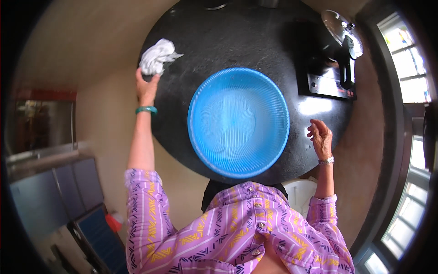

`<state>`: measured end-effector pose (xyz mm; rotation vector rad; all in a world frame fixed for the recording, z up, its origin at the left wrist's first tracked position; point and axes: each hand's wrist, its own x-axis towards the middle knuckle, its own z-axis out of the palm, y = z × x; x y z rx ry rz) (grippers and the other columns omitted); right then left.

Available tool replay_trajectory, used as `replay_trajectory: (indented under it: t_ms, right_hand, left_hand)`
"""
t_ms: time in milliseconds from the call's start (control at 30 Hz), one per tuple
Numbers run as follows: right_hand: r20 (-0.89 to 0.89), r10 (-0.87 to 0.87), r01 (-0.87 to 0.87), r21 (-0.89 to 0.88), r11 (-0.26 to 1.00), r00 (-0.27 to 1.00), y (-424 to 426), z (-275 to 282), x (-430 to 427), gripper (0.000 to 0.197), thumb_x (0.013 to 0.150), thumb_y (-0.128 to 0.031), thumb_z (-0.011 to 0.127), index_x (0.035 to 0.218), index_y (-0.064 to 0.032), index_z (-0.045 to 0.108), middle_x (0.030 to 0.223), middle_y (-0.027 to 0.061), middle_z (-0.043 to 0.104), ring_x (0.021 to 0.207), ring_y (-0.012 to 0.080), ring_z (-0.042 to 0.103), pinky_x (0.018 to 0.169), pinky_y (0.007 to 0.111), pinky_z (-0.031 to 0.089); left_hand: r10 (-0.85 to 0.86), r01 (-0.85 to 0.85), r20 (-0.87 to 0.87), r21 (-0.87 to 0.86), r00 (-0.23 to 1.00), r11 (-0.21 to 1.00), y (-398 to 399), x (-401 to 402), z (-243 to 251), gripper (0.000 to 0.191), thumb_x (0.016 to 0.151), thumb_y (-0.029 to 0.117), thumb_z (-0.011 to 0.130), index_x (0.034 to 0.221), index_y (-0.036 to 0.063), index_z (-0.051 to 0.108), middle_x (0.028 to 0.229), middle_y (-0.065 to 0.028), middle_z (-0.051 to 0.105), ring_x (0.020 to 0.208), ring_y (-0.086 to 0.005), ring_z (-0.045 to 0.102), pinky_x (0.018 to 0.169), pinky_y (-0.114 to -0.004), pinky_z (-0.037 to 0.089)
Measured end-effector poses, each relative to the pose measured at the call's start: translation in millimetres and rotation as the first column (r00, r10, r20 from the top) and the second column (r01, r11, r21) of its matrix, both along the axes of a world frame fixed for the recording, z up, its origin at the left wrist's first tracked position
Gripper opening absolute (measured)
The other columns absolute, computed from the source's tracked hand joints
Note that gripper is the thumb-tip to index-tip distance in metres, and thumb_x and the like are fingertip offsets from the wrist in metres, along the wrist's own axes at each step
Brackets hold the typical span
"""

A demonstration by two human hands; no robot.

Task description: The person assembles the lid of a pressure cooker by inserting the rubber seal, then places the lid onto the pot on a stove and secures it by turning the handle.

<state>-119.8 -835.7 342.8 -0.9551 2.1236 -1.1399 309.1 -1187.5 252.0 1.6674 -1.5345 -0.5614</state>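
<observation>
Near the left edge of a round dark table (219, 41), my left hand (147, 85) has its thumb and fingers on a crumpled white cloth (156, 56). Whether the fingers grip the cloth or only touch it is hard to tell. A large round blue plastic basket (236, 120) with ribbed walls stands in front of me, with nothing in it. To the right of the basket, my right hand (320, 135) hovers over the table's right edge, its fingers loosely curled and holding nothing.
At the right back of the table sits a black induction cooker (325, 87). A pan with a dark handle (347, 68) and a glass lid (338, 27) are on or beside it. Metal vessels show at the far edge. A white stool (299, 193) stands below the near right edge.
</observation>
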Motion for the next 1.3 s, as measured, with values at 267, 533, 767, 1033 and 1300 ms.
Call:
replay_trajectory:
  t_ms: [267, 533, 767, 1033, 1300]
  right_hand:
    - [-0.443, 0.268, -0.288, 0.023, 0.957, 0.856, -124, 58, 12, 0.023, 0.082, -0.004, 0.046, 0.101, 0.0001, 0.058, 0.076, 0.011, 0.063, 0.064, 0.0167, 0.062, 0.056, 0.028, 0.049]
    - [-0.527, 0.671, -0.618, 0.308, 0.723, 0.522, -351, -2, 62, 0.059, 0.079, -0.041, 0.058, 0.131, -0.0224, 0.036, 0.129, 0.0206, 0.038, 0.108, 0.0351, 0.05, 0.091, 0.041, 0.041]
    - [-0.594, 0.804, -0.476, 0.703, 0.528, 0.015, -380, -96, 39, 0.056, 0.071, -0.041, 0.061, 0.124, -0.0351, 0.043, 0.137, 0.0109, 0.027, 0.115, 0.041, 0.038, 0.098, 0.046, 0.031]
    - [-0.803, 0.596, -0.423, 0.532, 0.734, 0.025, -423, -77, -20, 0.052, 0.075, -0.019, 0.057, 0.124, -0.0272, 0.042, 0.128, 0.0113, 0.039, 0.116, 0.0367, 0.04, 0.089, 0.047, 0.041]
    - [-0.727, 0.655, -0.961, 0.275, 0.005, -0.204, -282, -96, 6, 0.024, 0.069, -0.024, 0.065, 0.094, -0.0247, 0.064, 0.103, 0.0054, 0.055, 0.091, 0.0255, 0.053, 0.079, 0.037, 0.045]
  left_hand:
    - [-0.022, -0.031, 0.319, 0.161, 0.948, 0.987, -124, -14, -72, 0.052, 0.062, 0.02, 0.065, 0.112, 0.0091, 0.053, 0.112, -0.0166, 0.052, 0.101, -0.0314, 0.053, 0.087, -0.039, 0.042]
    - [-0.478, 0.803, -0.693, 0.254, 0.54, 0.539, -54, -116, 34, 0.07, 0.081, 0.051, 0.049, 0.136, 0.0179, 0.022, 0.138, -0.015, 0.025, 0.12, -0.0297, 0.033, 0.09, -0.042, 0.036]
    - [-0.549, 0.897, -0.725, 0.229, 0.416, 0.378, 70, -75, 79, 0.054, 0.09, 0.042, 0.037, 0.128, 0.0029, 0.036, 0.127, -0.013, 0.04, 0.115, -0.0257, 0.041, 0.093, -0.039, 0.035]
    - [-0.361, 0.632, -0.539, 0.495, 0.761, 0.596, 302, -83, -20, 0.065, 0.071, 0.01, 0.068, 0.127, 0.0024, 0.035, 0.119, -0.0109, 0.049, 0.105, -0.0207, 0.05, 0.091, -0.032, 0.039]
    - [-0.249, 0.651, -0.699, 0.392, 0.67, 0.65, 436, -156, -94, 0.05, 0.083, 0.015, 0.056, 0.127, 0.0022, 0.038, 0.125, -0.0136, 0.045, 0.112, -0.0231, 0.043, 0.093, -0.036, 0.037]
